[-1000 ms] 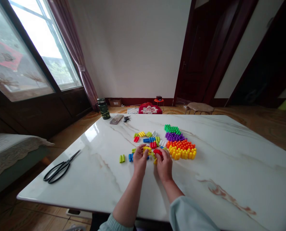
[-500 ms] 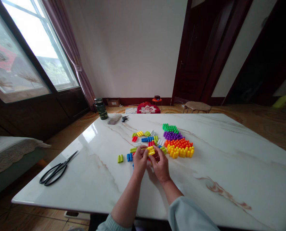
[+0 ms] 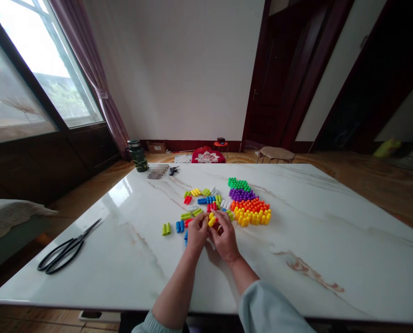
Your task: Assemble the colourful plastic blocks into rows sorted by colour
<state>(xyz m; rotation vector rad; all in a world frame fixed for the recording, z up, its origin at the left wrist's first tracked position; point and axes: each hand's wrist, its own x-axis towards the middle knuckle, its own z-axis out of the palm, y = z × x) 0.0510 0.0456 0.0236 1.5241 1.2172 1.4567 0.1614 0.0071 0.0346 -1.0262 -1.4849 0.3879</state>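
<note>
Between my two hands, above the marble-patterned table [image 3: 123, 268], is a yellow bullet-shaped plastic piece [image 3: 211, 220]. My left hand [image 3: 197, 233] pinches it from the left. My right hand [image 3: 224, 237] is closed around its other side, with the fingertips partly hidden. Loose paired pieces lie about them: lime-green ones [image 3: 166, 229], blue ones [image 3: 180, 226], red ones [image 3: 187, 200] and white ones [image 3: 225, 204]. To the right stand tight rows of green pieces [image 3: 239, 184], purple pieces [image 3: 243, 195], orange pieces [image 3: 251, 205] and yellow pieces [image 3: 253, 217].
Black-handled scissors [image 3: 67, 249] lie on the table's left side. At the far left corner stand a camouflage bottle [image 3: 137, 156], a blurred-out item [image 3: 158, 171] and keys [image 3: 173, 170]. A round stool [image 3: 276, 154] stands beyond the far edge.
The yellow piece has been turned from lying sideways to pointing more toward me, and my fingers have shifted around it. The whole view has swung slightly to the right.
</note>
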